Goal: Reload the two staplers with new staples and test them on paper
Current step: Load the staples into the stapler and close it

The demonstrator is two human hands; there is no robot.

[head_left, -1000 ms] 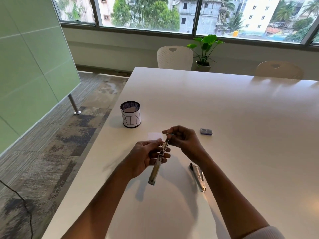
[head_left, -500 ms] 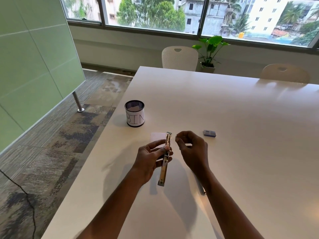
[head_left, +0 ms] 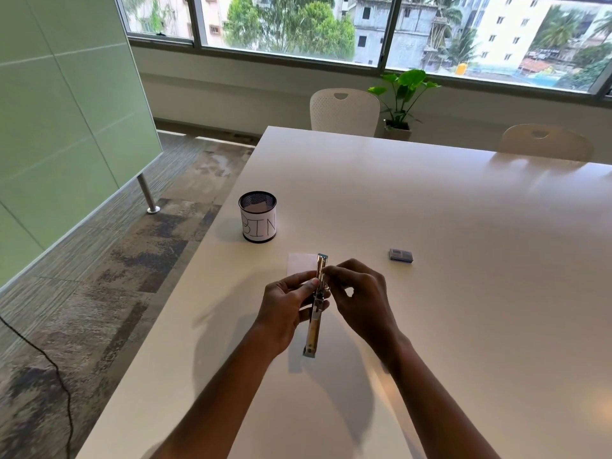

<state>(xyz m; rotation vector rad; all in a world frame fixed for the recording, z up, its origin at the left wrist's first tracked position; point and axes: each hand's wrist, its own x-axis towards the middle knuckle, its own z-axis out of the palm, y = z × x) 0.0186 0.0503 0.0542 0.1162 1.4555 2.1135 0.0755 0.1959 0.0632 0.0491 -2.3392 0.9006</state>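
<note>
A slim metal stapler (head_left: 314, 326) is held above the white table (head_left: 430, 226), folded open lengthwise and pointing away from me. My left hand (head_left: 288, 308) grips its middle from the left. My right hand (head_left: 359, 294) pinches its upper part from the right with thumb and fingertips. A small sheet of paper (head_left: 299, 262) lies on the table just beyond the hands. A small blue-grey staple box (head_left: 401, 255) lies to the right. The second stapler is hidden behind my right forearm.
A black mesh cup labelled BIN (head_left: 257, 221) stands near the table's left edge, with paper inside. Two white chairs (head_left: 344, 111) and a potted plant (head_left: 402, 97) are at the far side. The carpeted floor drops off to the left.
My right hand has come back onto the stapler's upper part after lifting slightly away. The stapler has straightened to point almost directly away. The camera has shifted, hiding the second stapler.
</note>
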